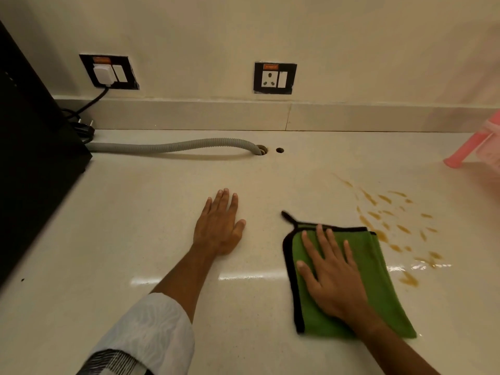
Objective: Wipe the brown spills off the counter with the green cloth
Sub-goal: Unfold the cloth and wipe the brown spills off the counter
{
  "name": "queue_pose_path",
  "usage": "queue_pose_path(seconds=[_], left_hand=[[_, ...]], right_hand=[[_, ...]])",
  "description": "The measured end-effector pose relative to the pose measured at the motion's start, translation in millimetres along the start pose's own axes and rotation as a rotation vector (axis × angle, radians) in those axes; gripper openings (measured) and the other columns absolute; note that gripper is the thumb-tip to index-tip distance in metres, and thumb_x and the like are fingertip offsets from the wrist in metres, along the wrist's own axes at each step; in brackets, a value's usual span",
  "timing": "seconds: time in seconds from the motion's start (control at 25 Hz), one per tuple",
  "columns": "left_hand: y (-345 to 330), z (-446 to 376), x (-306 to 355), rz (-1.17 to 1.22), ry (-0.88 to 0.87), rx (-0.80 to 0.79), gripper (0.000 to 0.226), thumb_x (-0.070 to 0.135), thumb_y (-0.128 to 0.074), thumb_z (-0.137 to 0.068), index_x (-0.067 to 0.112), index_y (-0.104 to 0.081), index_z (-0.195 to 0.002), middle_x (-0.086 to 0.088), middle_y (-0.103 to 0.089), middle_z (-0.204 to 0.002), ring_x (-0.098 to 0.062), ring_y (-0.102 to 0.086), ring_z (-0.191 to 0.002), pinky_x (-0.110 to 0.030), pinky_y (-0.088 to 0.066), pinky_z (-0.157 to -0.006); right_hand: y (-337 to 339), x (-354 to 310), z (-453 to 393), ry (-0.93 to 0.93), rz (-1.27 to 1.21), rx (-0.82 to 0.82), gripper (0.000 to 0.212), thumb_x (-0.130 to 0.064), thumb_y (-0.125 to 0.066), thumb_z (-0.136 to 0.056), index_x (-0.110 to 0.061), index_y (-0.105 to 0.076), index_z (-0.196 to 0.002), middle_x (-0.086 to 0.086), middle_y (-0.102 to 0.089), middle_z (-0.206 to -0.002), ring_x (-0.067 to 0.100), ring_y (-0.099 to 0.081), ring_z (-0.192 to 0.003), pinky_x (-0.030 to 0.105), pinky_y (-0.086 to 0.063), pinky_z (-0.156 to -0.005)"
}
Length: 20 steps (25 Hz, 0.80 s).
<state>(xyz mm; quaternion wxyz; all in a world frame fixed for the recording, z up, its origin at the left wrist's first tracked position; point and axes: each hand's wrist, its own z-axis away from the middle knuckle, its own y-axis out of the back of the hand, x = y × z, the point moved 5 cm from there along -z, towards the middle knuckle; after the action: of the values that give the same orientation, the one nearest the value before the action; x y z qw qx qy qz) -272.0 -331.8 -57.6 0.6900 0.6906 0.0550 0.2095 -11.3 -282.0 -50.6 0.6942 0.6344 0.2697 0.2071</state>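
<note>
A folded green cloth [378, 288] with a black edge and loop lies flat on the cream counter [135, 226], right of centre. My right hand [332, 272] lies palm down on top of it, fingers spread. Brown spills [392, 220] are scattered as several streaks and drops just right of and beyond the cloth, the nearest touching its far right corner. My left hand [220, 226] rests flat on the bare counter to the left, holding nothing.
A grey corrugated hose [173, 146] runs along the back into a counter hole [261, 150], with a smaller hole [280, 150] beside it. A black appliance [32, 158] stands at the left. A pink plastic item [476, 147] sits at the right edge. Two wall sockets [274, 78] are behind.
</note>
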Motion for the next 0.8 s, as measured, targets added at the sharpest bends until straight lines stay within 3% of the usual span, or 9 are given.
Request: queue_pose_path(seconds=[0.12, 0.28, 0.36, 0.48, 0.64, 0.8], left_hand=[[0.1, -1.3, 1.1, -0.008, 0.003, 0.016, 0.069, 0.044, -0.026, -0.095, 0.014, 0.002, -0.152, -0.011, 0.005, -0.162, -0.022, 0.008, -0.149, -0.041, 0.003, -0.122], [-1.2, -0.8, 0.1, -0.021, 0.002, 0.004, 0.069, 0.044, -0.027, -0.096, 0.014, 0.001, -0.152, -0.012, 0.004, -0.162, -0.023, 0.007, -0.149, -0.041, 0.002, -0.122], [-0.4, -0.8, 0.1, -0.027, -0.003, -0.001, 0.069, 0.044, -0.026, -0.097, 0.014, 0.001, -0.152, -0.012, 0.005, -0.162, -0.023, 0.007, -0.149, -0.042, 0.001, -0.122], [-1.4, -0.3, 0.1, -0.016, -0.007, 0.001, 0.069, 0.044, -0.025, -0.096, 0.014, 0.002, -0.152, -0.011, 0.006, -0.162, -0.022, 0.008, -0.149, -0.042, 0.002, -0.122], [-3.1, -1.9, -1.0, -0.028, -0.003, 0.003, 0.074, 0.049, -0.015, -0.089, 0.015, 0.003, -0.151, -0.011, 0.006, -0.162, -0.022, 0.009, -0.149, -0.041, 0.003, -0.122], [-1.7, -2.1, -1.0, -0.031, -0.001, -0.009, 0.079, 0.054, -0.009, -0.083, 0.015, 0.003, -0.152, -0.009, 0.006, -0.162, -0.021, 0.008, -0.149, -0.039, 0.003, -0.122]], right_hand=[[1.4, -17.9, -54.6, -0.14, -0.052, 0.033, 0.07, -0.063, -0.005, -0.092, -0.03, 0.002, -0.154, 0.009, 0.008, -0.164, 0.027, 0.011, -0.15, 0.054, 0.004, -0.121], [-3.0, -60.1, -35.8, 0.193, -0.017, -0.005, 0.068, -0.064, -0.011, -0.095, -0.032, 0.001, -0.153, 0.006, 0.008, -0.163, 0.023, 0.014, -0.15, 0.052, 0.0, -0.122], [-2.2, -50.0, -3.1, 0.28, -0.026, -0.002, 0.067, -0.065, -0.012, -0.095, -0.034, 0.001, -0.153, 0.001, 0.01, -0.164, 0.018, 0.016, -0.15, 0.048, 0.001, -0.122], [-0.1, -5.5, -0.9, 0.106, -0.012, 0.015, 0.069, -0.066, -0.007, -0.093, -0.035, 0.004, -0.153, 0.0, 0.012, -0.163, 0.017, 0.018, -0.149, 0.046, 0.006, -0.122], [4.0, 6.9, -68.7, -0.131, -0.034, 0.019, 0.073, -0.064, -0.006, -0.091, -0.028, 0.0, -0.154, 0.01, 0.005, -0.164, 0.026, 0.01, -0.15, 0.05, 0.005, -0.121], [5.8, -14.0, -78.5, 0.183, -0.016, -0.032, 0.07, -0.065, -0.01, -0.093, -0.031, 0.002, -0.154, 0.007, 0.009, -0.163, 0.025, 0.012, -0.15, 0.048, 0.005, -0.122]])
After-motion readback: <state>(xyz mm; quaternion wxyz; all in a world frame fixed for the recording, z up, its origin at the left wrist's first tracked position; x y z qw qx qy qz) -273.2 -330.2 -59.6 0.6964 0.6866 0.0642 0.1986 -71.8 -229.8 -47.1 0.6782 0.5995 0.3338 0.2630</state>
